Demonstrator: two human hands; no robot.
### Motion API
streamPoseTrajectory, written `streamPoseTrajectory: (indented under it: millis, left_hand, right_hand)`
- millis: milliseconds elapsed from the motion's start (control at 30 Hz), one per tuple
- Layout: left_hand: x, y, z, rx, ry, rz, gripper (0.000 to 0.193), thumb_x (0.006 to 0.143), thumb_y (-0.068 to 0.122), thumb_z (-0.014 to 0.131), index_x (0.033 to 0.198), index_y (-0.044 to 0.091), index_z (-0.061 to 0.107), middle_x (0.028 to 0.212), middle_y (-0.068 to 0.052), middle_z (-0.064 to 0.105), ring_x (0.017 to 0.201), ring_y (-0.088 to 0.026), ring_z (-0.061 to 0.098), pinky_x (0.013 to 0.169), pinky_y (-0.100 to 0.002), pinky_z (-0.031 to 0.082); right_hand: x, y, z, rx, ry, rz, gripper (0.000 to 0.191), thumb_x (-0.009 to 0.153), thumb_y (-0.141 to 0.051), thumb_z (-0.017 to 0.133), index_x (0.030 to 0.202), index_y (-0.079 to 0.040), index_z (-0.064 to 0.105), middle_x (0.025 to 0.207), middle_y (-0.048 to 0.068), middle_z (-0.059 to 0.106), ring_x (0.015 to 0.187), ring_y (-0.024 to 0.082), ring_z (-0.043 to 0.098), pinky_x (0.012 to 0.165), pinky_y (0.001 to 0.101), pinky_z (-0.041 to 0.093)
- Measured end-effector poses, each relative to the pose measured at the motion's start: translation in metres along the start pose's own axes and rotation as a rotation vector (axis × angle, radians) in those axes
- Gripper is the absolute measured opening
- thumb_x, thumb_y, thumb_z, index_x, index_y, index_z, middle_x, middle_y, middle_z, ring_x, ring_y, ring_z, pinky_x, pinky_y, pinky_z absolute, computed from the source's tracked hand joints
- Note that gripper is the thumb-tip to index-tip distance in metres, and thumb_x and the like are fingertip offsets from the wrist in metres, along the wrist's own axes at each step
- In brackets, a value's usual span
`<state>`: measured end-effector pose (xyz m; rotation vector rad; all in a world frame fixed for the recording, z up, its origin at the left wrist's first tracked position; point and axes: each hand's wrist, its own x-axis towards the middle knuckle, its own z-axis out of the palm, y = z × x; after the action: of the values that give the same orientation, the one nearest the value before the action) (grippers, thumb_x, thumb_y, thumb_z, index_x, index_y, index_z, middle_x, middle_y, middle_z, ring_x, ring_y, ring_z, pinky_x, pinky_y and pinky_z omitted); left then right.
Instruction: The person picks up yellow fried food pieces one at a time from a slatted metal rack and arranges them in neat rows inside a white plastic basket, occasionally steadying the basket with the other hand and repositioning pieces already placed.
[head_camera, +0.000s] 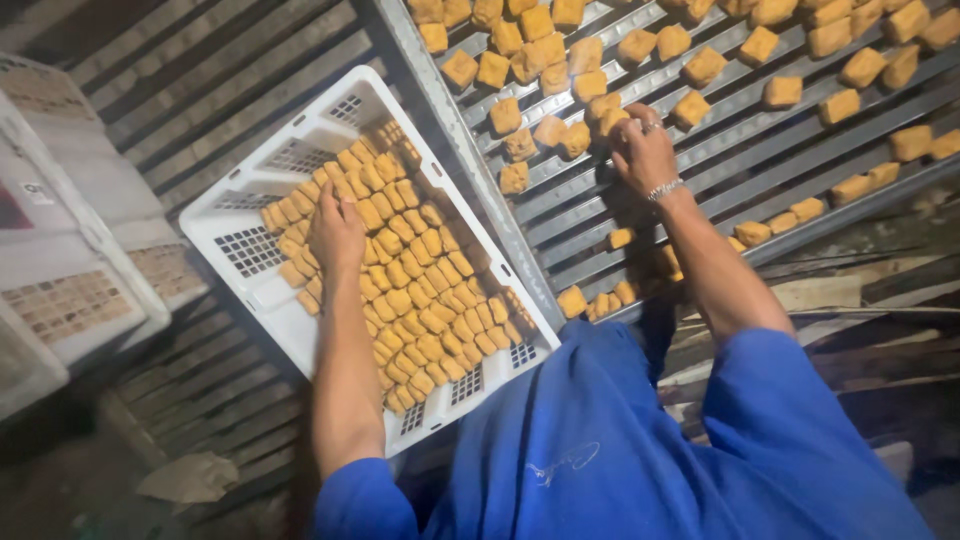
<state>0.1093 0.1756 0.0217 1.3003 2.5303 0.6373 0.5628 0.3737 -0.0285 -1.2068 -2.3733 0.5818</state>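
While the left hand (335, 232) lies flat, fingers open, on rows of fried cubes (420, 300) packed in a white crate (235, 245), the right hand (640, 150) at 1 o'clock closes its fingers on loose cubes (605, 115) on a slatted metal rack (700, 150). The crate touches the rack's edge. More white crates (70, 260) are stacked at 9 o'clock. The person wears blue sleeves (790, 430).

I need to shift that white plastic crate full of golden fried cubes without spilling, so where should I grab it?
Grip the white plastic crate by its two short end walls, one at the far corner, one at the near end by the body. It sits tilted on the slatted rack and the golden fried cubes fill its middle, so come from outside and lift level, probably with both hands.
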Motion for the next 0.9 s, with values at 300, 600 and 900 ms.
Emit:
streamPoseTrajectory:
  millis: [300, 600, 900]
  left_hand:
    - [0.004, 0.004, 0.004, 0.014, -0.009, -0.006, 0.044, 0.104, 0.028, 0.053, 0.143, 0.007, 0.054, 0.131, -0.02, 0.067, 0.119, -0.04, 0.063, 0.1, -0.049, 0.048]
    - [0.005, 0.005, -0.002, 0.015, -0.024, -0.013, 0.046, 0.103, 0.029, 0.054, 0.143, 0.006, 0.053, 0.136, -0.022, 0.063, 0.122, -0.041, 0.06, 0.102, -0.049, 0.046]
    - [0.007, 0.001, -0.003, -0.009, -0.001, 0.008, 0.043, 0.104, 0.027, 0.056, 0.142, 0.008, 0.055, 0.137, -0.02, 0.064, 0.126, -0.04, 0.059, 0.105, -0.049, 0.045]
  right_hand:
    - [-0.007, -0.008, 0.016, 0.143, 0.171, -0.02, 0.051, 0.086, -0.004, 0.083, 0.125, -0.005, 0.05, 0.134, 0.027, 0.05, 0.111, 0.044, 0.06, 0.09, 0.0478, 0.055]
    - [0.02, -0.053, 0.057, 0.082, 0.297, -0.03, 0.068, 0.08, 0.001, 0.085, 0.131, -0.005, 0.041, 0.134, 0.026, 0.049, 0.117, 0.05, 0.054, 0.097, 0.0524, 0.05]
    - [0.06, -0.061, 0.063, 0.09, 0.004, -0.176, 0.062, 0.083, 0.004, 0.081, 0.136, -0.009, 0.05, 0.14, 0.027, 0.047, 0.117, 0.044, 0.056, 0.097, 0.0471, 0.053]
